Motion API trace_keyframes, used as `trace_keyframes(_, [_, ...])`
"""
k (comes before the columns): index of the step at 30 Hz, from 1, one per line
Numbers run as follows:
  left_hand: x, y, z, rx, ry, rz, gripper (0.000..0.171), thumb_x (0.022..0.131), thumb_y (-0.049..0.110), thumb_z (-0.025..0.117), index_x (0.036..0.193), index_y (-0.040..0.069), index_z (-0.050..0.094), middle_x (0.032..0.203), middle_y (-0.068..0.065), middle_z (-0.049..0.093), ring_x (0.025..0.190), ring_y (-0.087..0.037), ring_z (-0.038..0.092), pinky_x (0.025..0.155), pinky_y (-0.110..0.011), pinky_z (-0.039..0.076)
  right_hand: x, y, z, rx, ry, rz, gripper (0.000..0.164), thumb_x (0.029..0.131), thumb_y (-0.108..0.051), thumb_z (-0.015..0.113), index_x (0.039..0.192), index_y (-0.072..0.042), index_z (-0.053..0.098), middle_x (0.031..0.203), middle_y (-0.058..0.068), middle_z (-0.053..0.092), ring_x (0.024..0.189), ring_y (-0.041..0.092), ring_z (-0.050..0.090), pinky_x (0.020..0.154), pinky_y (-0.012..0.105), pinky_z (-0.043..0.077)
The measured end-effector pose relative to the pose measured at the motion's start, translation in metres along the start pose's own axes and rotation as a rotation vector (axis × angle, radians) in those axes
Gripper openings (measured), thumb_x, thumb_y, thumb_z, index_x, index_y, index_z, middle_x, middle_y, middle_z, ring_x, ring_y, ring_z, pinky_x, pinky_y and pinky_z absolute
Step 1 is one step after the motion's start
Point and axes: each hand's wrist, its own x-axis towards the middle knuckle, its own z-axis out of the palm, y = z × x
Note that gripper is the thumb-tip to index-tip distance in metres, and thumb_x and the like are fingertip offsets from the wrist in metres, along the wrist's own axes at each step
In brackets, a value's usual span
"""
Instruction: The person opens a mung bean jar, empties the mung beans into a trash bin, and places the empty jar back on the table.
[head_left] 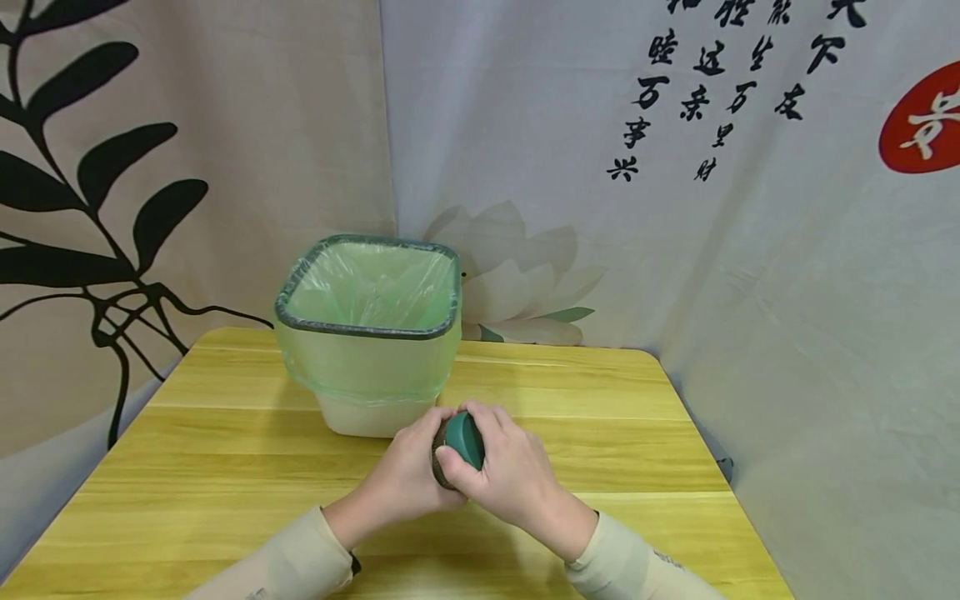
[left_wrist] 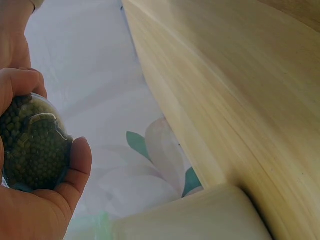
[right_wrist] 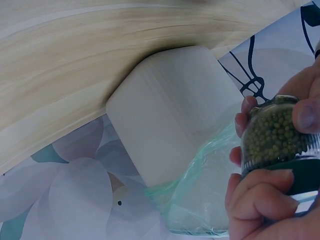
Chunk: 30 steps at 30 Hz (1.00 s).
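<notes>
Both hands are on a small clear jar (right_wrist: pixel 270 135) of small green beans, held above the table just in front of the bin. My left hand (head_left: pixel 412 471) grips the jar's body, with its fingers and thumb curled round it. From the other side, my right hand (head_left: pixel 517 471) holds the dark green lid (head_left: pixel 467 437), its thumb lying across the near side. The lid is on the jar, which is tilted sideways. The beans (left_wrist: pixel 37 150) show through the clear wall in the left wrist view. Fingers hide part of the jar in every view.
A whitish bin (head_left: pixel 367 419) with a green plastic liner (head_left: pixel 367 367) stands on the wooden table (head_left: pixel 225 483), left of centre near the back edge. Its dark rim (head_left: pixel 360 331) faces up. A printed curtain (head_left: pixel 517 125) hangs behind the table.
</notes>
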Motion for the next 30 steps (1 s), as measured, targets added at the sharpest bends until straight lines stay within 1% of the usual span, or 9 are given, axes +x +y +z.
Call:
trace_keyframes(18, [0.0011,0.0015,-0.0001,0.002,-0.005,-0.005,0.085,0.065,0.011,0.096,0.139,0.005,0.054,0.119,-0.006,0.068,0.098,-0.016,0.069,0.081,-0.027,0.062,-0.0011,0.0022,-0.0008,0.004,-0.001,-0.007,0.052,0.097,-0.052,0.065,0.131,-0.013,0.064,0.111,0.011,0.073,0.075,0.018,0.067,0.058,0.024,0.051])
trace_keyframes(25, [0.0012,0.0015,-0.0005,-0.001,-0.010,0.002,0.085,0.065,0.011,0.096,0.138,0.005,0.054,0.118,-0.006,0.069,0.098,-0.016,0.069,0.081,-0.027,0.062,-0.0013,0.0031,-0.0008,0.002,0.005,-0.026,0.052,0.097,-0.052,0.065,0.130,-0.012,0.064,0.107,0.010,0.072,0.073,0.015,0.065,0.056,0.022,0.050])
trace_keyframes(30, [0.0010,0.0007,-0.0009,-0.016,-0.022,-0.006,0.085,0.065,0.012,0.096,0.139,0.005,0.054,0.118,-0.006,0.070,0.096,-0.015,0.069,0.079,-0.026,0.061,-0.0018,0.0035,-0.0005,-0.009,0.011,-0.046,0.052,0.095,-0.050,0.067,0.131,-0.012,0.064,0.105,0.009,0.072,0.070,0.014,0.063,0.055,0.020,0.049])
